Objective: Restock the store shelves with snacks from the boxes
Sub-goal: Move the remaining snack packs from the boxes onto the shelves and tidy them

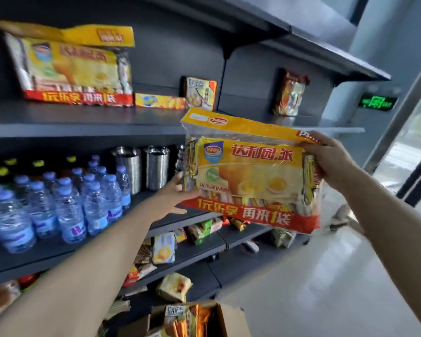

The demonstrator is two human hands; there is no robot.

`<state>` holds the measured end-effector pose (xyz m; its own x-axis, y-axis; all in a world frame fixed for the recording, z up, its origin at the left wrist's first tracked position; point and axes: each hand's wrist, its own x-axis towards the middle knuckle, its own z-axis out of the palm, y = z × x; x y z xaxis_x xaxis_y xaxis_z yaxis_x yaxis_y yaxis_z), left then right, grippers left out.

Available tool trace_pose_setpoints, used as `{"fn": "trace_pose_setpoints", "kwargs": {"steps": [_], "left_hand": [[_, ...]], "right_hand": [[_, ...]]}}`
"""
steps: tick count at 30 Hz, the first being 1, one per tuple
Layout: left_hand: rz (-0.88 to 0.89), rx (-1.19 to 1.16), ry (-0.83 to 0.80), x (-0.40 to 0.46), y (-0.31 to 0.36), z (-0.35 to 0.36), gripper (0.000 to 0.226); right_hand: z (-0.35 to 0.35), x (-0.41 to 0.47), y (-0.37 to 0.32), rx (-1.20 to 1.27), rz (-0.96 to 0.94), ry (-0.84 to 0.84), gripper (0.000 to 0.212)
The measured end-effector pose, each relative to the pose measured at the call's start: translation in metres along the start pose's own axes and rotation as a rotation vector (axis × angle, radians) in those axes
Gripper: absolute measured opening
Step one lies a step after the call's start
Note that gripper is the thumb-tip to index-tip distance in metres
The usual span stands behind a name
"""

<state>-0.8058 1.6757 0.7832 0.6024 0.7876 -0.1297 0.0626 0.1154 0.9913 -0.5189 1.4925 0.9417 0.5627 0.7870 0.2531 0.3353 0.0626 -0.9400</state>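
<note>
Dark grey metal shelving (88,122) ran from nine o'clock toward three, its boards tilted in the wide view. Held up in front of it at about three o'clock from centre was a large yellow bag of egg-yolk pies (250,173), red band along the bottom, upright and slightly tilted. A matching bag of pies (73,69) stood on the upper board at ten o'clock. At eight o'clock, rows of water bottles (58,203) with pale blue caps filled the middle board, with steel cups (141,166) just behind them. A cardboard box (204,319) of snack packs sat open at six o'clock. The right hand (326,161) clamped its fingers over the held bag's upper right edge. The left hand (173,198) supported the lower left corner, fingers behind the bag, thumb spread. Small snack packets (163,248) lay on the lower boards.
</note>
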Motion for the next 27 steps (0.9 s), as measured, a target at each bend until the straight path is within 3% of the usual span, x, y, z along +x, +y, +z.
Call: {"fn": "trace_pose_setpoints", "kwargs": {"steps": [3,5,7,10,13,16,21,27], "left_hand": [[0.009,-0.158,-0.01,-0.02,0.007,-0.008,0.116],[0.03,-0.176,0.031,-0.032,0.006,-0.015,0.12],[0.076,-0.222,0.11,-0.042,0.004,-0.023,0.123],[0.135,-0.316,0.217,-0.052,0.014,-0.036,0.103],[0.17,-0.305,0.351,-0.061,0.039,-0.056,0.068],[0.198,-0.259,0.45,-0.077,0.065,-0.085,0.066],[0.313,-0.01,0.601,-0.097,0.094,-0.144,0.067],[0.412,0.26,0.511,-0.102,0.125,-0.214,0.101]], "right_hand": [[0.015,0.005,-0.005,-0.045,0.027,-0.025,0.024],[0.03,0.006,-0.003,-0.12,-0.015,0.049,0.017],[0.045,0.009,0.0,-0.223,-0.03,0.121,0.044],[0.074,0.021,0.006,-0.254,0.152,0.131,0.092],[0.109,0.033,0.004,-0.095,0.27,0.026,0.105],[0.14,0.034,-0.01,-0.026,0.12,-0.129,0.092],[0.196,0.046,-0.048,-0.197,-0.245,-0.178,0.04],[0.261,0.078,-0.086,-0.238,-0.447,-0.149,0.025]]}}
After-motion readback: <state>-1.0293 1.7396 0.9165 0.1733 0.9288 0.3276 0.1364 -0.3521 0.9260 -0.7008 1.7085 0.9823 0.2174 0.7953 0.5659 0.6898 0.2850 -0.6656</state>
